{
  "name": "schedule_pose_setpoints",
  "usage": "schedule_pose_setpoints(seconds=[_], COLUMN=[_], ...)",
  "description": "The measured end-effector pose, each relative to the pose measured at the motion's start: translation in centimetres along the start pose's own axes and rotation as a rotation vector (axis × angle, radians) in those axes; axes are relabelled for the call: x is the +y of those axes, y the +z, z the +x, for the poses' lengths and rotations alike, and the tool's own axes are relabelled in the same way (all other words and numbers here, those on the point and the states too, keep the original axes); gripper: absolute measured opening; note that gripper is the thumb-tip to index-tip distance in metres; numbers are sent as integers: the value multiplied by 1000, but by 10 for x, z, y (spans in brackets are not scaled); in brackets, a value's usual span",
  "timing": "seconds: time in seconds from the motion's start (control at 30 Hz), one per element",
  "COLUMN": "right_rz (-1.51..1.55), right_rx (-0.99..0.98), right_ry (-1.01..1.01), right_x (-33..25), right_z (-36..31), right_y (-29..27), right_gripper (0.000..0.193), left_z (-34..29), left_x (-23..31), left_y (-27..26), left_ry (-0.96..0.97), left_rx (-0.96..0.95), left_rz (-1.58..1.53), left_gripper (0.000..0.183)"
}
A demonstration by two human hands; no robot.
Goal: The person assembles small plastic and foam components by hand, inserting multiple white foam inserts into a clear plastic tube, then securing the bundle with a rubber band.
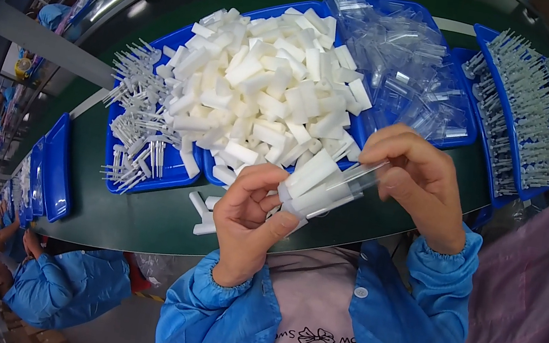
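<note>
My left hand [250,214] is closed around the lower left end of a clear plastic tube [359,176]. A white foam piece [327,198] shows through the tube's wall. My right hand [422,183] pinches the tube's other end between thumb and fingers. Just above the tube lies another white foam block [314,175]; I cannot tell whether my left fingers touch it. Beyond my hands, a large heap of white foam pieces [266,85] overflows a blue tray. Some loose foam pieces [203,214] lie on the green table beside my left hand.
A blue tray [460,140] of clear plastic parts stands at the back right. Farther right, blue trays [515,151] hold thin pale plastic stems. More stems [141,88] fill the left tray. Empty-looking blue trays [56,171] and a person in a blue jacket [69,286] are far left.
</note>
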State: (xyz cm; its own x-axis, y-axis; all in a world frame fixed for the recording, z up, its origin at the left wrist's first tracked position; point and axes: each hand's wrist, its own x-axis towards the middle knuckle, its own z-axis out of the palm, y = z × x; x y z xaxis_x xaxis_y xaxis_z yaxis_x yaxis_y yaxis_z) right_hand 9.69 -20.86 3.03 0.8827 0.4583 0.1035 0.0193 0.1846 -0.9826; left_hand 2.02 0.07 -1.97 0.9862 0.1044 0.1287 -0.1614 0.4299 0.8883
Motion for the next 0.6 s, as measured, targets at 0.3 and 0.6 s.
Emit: schedule_pose_setpoints(seconds=[0.3,0.6], right_rz=[-358,-343], right_rx=[142,106], right_ry=[-400,-449], right_x=[10,8], right_z=[-11,-25], right_y=[9,19], right_gripper=[14,20], left_z=[-4,-10], left_x=[2,8], left_y=[-2,2], left_ry=[43,93], left_rx=[-45,-81], left_rz=[54,131], left_gripper=[43,43])
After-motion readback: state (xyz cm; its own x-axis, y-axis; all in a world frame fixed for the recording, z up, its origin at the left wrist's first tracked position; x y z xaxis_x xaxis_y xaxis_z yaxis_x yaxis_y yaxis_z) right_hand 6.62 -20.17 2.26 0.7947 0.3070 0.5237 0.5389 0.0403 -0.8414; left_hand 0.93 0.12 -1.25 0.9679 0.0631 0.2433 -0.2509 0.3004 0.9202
